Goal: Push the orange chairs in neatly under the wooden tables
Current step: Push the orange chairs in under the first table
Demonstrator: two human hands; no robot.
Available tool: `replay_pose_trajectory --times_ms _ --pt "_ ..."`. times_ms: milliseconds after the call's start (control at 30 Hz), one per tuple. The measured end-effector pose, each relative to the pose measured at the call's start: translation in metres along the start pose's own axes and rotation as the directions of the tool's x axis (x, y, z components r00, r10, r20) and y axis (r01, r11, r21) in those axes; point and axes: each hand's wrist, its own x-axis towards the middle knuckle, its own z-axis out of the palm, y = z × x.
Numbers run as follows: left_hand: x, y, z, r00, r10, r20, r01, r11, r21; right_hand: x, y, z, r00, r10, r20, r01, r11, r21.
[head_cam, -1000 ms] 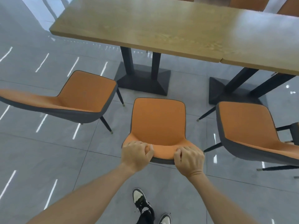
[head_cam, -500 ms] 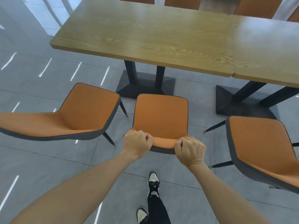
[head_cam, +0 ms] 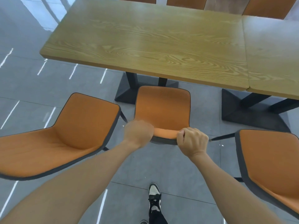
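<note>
The middle orange chair (head_cam: 162,107) faces the wooden table (head_cam: 145,44), its seat front close to the table's near edge. My left hand (head_cam: 138,133) grips the left end of the chair's backrest top; it is blurred. My right hand (head_cam: 192,141) is closed on the right end of the same backrest. Another orange chair (head_cam: 64,139) stands to the left, turned askew and away from the table. A third orange chair (head_cam: 271,162) sits at the right, also out from the table.
A second wooden table (head_cam: 271,55) butts against the first on the right. Black table bases (head_cam: 124,94) (head_cam: 234,109) rest on the grey tiled floor. More orange chairs (head_cam: 186,1) line the far side. My shoe (head_cam: 154,198) is below the chair.
The middle chair has slid forward toward the table, both hands still on its backrest. I have stepped closer, so the table fills more of the view.
</note>
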Motion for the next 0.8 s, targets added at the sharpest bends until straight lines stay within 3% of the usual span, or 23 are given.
replay_pose_trajectory --times_ms 267,500,600,733,800 --pt "0.013 -0.008 -0.001 0.998 0.040 0.039 -0.040 0.999 -0.018 0.011 -0.006 -0.005 0.992 0.055 0.113 -0.047 0.996 -0.077" --pt "-0.014 -0.039 -0.034 0.956 0.160 0.245 -0.122 0.979 -0.163 -0.019 -0.046 -0.022 0.974 0.197 0.115 -0.191 0.980 -0.060" --pt "-0.042 -0.078 -0.066 0.948 0.200 0.247 -0.172 0.976 -0.132 -0.051 -0.098 -0.021 0.971 0.219 0.097 -0.212 0.974 -0.076" --pt "-0.084 -0.151 -0.118 0.960 0.170 0.221 -0.141 0.980 -0.143 -0.089 -0.202 -0.022 0.948 0.253 0.193 -0.271 0.960 0.072" --pt "-0.109 -0.199 -0.139 0.972 0.167 0.164 -0.147 0.981 -0.126 -0.112 -0.267 -0.018 0.953 0.201 0.227 -0.234 0.963 0.131"
